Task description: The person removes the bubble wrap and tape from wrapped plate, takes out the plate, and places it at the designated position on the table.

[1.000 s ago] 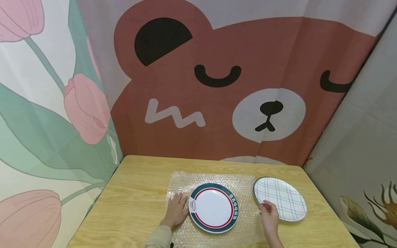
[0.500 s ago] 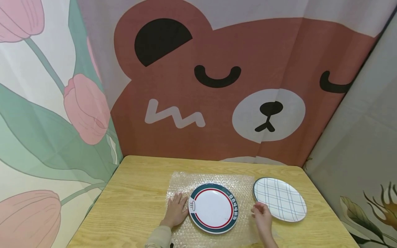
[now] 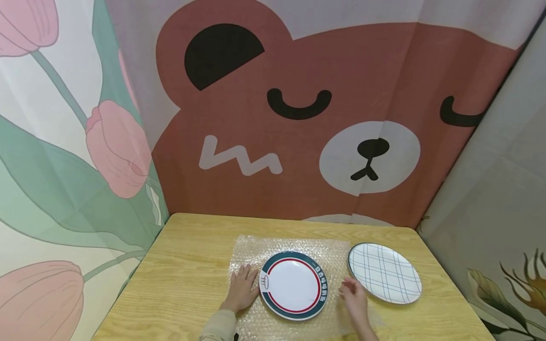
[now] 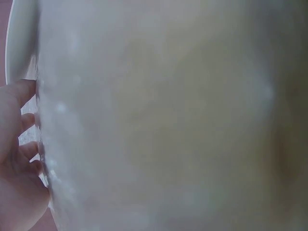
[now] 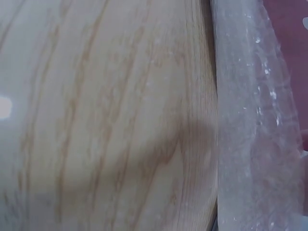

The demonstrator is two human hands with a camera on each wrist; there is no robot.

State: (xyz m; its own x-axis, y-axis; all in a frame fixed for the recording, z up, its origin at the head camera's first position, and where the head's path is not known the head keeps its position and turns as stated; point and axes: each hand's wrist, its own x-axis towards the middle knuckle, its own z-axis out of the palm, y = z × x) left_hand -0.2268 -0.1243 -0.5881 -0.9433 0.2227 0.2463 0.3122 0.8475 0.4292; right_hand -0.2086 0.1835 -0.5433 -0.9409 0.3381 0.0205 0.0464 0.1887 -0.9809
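A round plate (image 3: 292,288) with a dark green rim and red ring lies on a sheet of bubble wrap (image 3: 337,253). My left hand (image 3: 241,290) rests with spread fingers on the wrap, its thumb side at the plate's left rim. In the left wrist view, blurred wrap fills most of the picture beside the hand (image 4: 17,154). On the other side, my right hand (image 3: 355,298) pinches the wrap's right edge. A raised band of bubble wrap (image 5: 255,120) stands off the table in the right wrist view, mostly hiding the fingers.
An oval-looking white plate (image 3: 386,274) with blue checked lines lies right of the wrap, just beyond my right hand. Everything sits on a light wooden table (image 3: 183,265). Printed curtains, one with a bear (image 3: 239,189), hang close behind and at both sides.
My right hand has moved left, from the checked plate's near edge toward the green-rimmed plate, drawing the wrap's edge along. The left hand and both plates have stayed put.
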